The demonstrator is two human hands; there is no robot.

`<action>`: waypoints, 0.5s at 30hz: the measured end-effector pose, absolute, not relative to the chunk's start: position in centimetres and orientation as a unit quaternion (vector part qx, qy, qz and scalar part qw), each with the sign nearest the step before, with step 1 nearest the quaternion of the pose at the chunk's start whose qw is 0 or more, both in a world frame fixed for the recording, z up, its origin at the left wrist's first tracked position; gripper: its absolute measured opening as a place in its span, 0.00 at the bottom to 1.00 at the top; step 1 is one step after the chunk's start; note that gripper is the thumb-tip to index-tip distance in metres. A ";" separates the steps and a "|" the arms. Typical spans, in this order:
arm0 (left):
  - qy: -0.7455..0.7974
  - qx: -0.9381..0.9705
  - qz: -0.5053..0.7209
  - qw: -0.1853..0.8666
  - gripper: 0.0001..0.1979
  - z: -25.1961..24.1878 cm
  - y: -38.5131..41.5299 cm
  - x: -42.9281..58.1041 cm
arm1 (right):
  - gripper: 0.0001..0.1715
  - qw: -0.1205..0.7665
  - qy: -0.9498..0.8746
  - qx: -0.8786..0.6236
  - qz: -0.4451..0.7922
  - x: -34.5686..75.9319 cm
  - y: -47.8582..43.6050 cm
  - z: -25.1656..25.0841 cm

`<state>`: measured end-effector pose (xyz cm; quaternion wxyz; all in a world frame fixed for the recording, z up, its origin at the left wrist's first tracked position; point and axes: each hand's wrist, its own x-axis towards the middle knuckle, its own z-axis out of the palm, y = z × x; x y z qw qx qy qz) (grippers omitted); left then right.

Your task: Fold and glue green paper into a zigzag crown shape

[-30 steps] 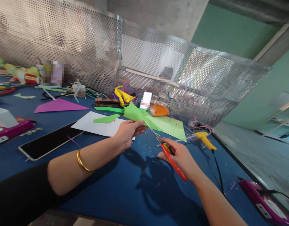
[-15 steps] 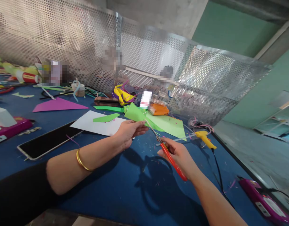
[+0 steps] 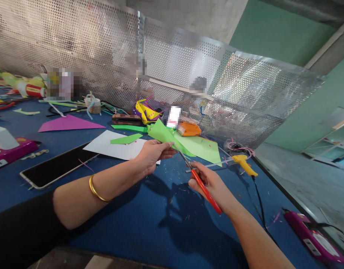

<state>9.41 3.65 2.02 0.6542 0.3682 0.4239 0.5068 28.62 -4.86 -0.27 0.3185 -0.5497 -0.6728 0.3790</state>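
Between thumb and fingers, my left hand (image 3: 153,154) pinches a piece of bright green paper (image 3: 163,133) above the blue table. Red-handled scissors (image 3: 205,191) are in my right hand (image 3: 212,184), whose fingers wrap the grips. Their narrow blades point up and left, with the tips right by the left fingertips and the lower edge of the green paper. Whether the blades are closed on the paper I cannot tell. Behind lies a pale green sheet (image 3: 204,149). A white sheet (image 3: 113,147) carrying a green paper strip (image 3: 126,139) lies left of my left hand.
A yellow glue gun (image 3: 245,164) with a glue stick and black cord lies to the right. Purple power strips (image 3: 315,235) sit at both sides. A phone (image 3: 57,168), purple paper (image 3: 71,124) and an orange packet (image 3: 189,129) are on the table. Perforated metal mesh (image 3: 177,63) stands behind.
Both hands have shifted only slightly, the right one a little upward with the scissors. The green paper is still held in the left fingers, its top edge slightly higher.
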 end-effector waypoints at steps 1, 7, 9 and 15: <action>0.424 0.370 0.508 0.653 0.08 2.0 3.6 9.4 | 0.29 0.320 -0.673 -0.549 0.379 28.6 -4.9 -0.3; 0.430 0.375 0.507 0.646 0.08 2.1 3.5 9.5 | 0.28 0.333 -0.664 -0.554 0.377 28.3 -4.8 -0.4; 0.433 0.377 0.505 0.644 0.09 2.2 3.5 9.5 | 0.29 0.343 -0.658 -0.554 0.377 28.1 -4.9 -0.3; 0.437 0.383 0.499 0.643 0.10 2.5 3.5 9.5 | 0.29 0.344 -0.655 -0.557 0.379 27.7 -5.0 -0.2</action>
